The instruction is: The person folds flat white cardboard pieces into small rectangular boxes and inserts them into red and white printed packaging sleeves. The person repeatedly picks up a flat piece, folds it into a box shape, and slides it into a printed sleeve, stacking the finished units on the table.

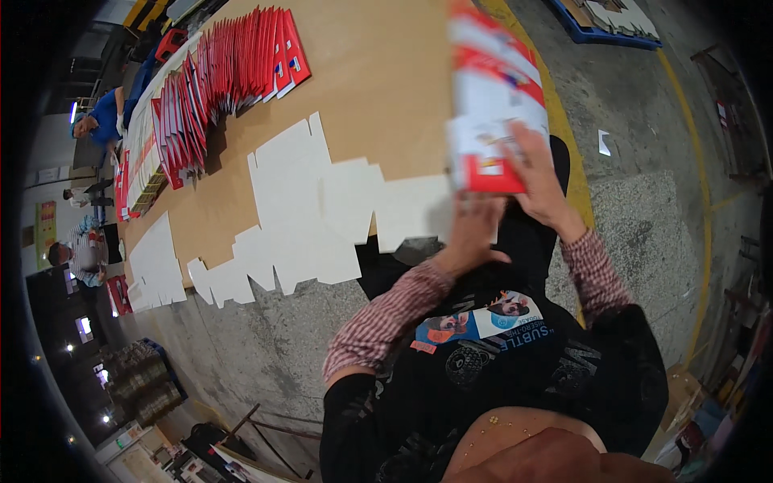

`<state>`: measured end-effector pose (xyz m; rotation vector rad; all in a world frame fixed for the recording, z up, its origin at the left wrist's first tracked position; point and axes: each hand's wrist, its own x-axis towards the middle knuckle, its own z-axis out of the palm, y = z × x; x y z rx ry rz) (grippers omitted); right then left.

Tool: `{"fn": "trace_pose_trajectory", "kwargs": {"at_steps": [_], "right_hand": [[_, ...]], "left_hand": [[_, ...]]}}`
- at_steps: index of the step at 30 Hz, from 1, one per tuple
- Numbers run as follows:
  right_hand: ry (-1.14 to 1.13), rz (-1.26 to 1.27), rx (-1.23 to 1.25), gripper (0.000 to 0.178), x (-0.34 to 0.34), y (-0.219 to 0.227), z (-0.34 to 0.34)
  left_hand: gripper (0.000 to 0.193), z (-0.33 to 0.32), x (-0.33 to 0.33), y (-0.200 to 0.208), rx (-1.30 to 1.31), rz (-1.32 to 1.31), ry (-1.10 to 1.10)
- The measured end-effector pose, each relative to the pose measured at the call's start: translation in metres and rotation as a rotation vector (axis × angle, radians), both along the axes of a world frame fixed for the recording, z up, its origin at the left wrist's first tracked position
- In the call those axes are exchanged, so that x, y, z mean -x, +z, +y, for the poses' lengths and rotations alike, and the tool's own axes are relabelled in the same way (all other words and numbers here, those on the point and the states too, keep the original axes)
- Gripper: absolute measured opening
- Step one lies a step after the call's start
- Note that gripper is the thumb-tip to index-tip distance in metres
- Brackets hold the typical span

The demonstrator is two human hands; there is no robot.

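A red-and-white printed carton (493, 105) is held upright at the right edge of the table, its upper part blurred by motion. My right hand (538, 177) grips its lower right side, fingers spread over the printed face. At the lower edge of the carton is my left hand (473, 229), its fingers stretched up against it and the thumb standing apart. The tips of those fingers are blurred. Left of my hands, flat white die-cut carton blanks (314, 201) lie overlapping along the near edge of the table.
The brown tabletop (378, 88) carries a long curved row of red folded cartons (233, 64) at the far left. Several people, one in a blue top (105, 117), are beyond it. A blue pallet (600, 34) with stacked sheets lies on the floor at the far right.
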<state>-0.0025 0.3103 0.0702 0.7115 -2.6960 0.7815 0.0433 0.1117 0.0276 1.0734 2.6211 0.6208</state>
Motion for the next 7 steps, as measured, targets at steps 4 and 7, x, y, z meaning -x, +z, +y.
{"fn": "trace_pose_trajectory", "kwargs": {"at_steps": [4,7], "right_hand": [[0.202,-0.2,-0.193,0.076,0.017,-0.007,-0.001],[0.18,-0.122,0.009,0.077,0.022,-0.009,0.012]], "left_hand": [[0.057,-0.107,0.014,-0.014,0.305,0.389,0.112],[0.069,-0.113,0.075,0.033,0.603,-0.418,-0.053]]}}
